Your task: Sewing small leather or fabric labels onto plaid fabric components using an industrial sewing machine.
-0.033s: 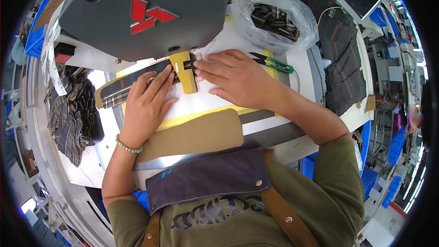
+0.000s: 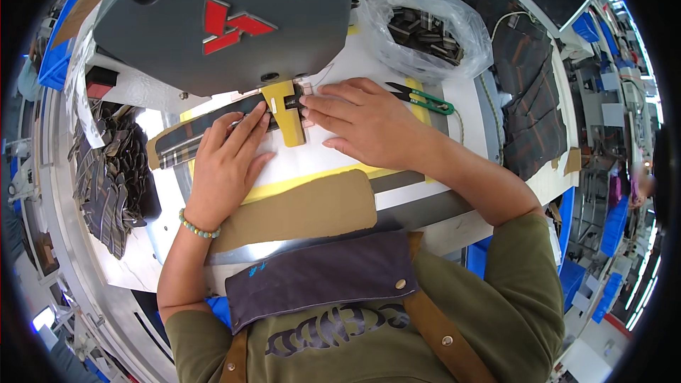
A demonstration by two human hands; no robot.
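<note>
My left hand (image 2: 227, 163) lies with fingers stretched out on a dark plaid fabric strip (image 2: 186, 143), fingertips close to the left side of a yellow T-shaped clamp plate (image 2: 291, 128). On the plate's other side, my right hand (image 2: 379, 124) rests with its fingers extended, the fingertips at a small dark fabric piece (image 2: 291, 101) that shows in the plate's notch. Neither hand is closed round anything. Over the plate hangs the dark grey head of a sewing machine (image 2: 184, 42) with a red emblem. Fingers and plate hide part of the fabric.
Green-handled thread snips (image 2: 429, 103) lie right of my right hand. Behind them stands a clear plastic bag (image 2: 383, 35) of small dark pieces. Piles of plaid fabric (image 2: 113, 170) flank the work area, another stack (image 2: 528, 99) being at right. A brown board (image 2: 305, 209) lies in front.
</note>
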